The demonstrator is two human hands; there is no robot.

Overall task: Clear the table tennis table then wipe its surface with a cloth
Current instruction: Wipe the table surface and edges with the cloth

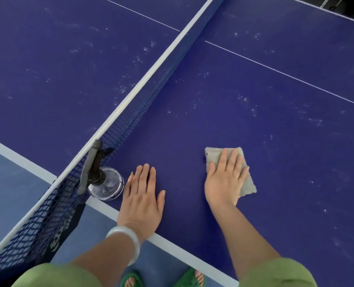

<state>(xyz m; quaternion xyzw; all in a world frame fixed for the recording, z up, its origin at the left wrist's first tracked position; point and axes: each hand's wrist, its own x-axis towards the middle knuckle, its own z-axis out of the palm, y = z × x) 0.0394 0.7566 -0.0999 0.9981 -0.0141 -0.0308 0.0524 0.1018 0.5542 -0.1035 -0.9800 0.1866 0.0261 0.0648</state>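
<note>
The blue table tennis table (275,125) fills most of the view, its surface dotted with pale specks and smears. A folded grey cloth (248,183) lies flat on the near right half. My right hand (225,179) presses on the cloth with straight fingers spread over it. My left hand (143,195) rests flat on the bare table near the white edge line, fingers straight, holding nothing. A clear spray bottle (106,184) with a dark trigger head stands just left of my left hand, beside the net post.
The net (151,90) with its white top band runs diagonally from lower left to upper right, splitting the table. A white centre line (286,73) crosses the right half. The blue floor (10,183) lies beyond the near table edge.
</note>
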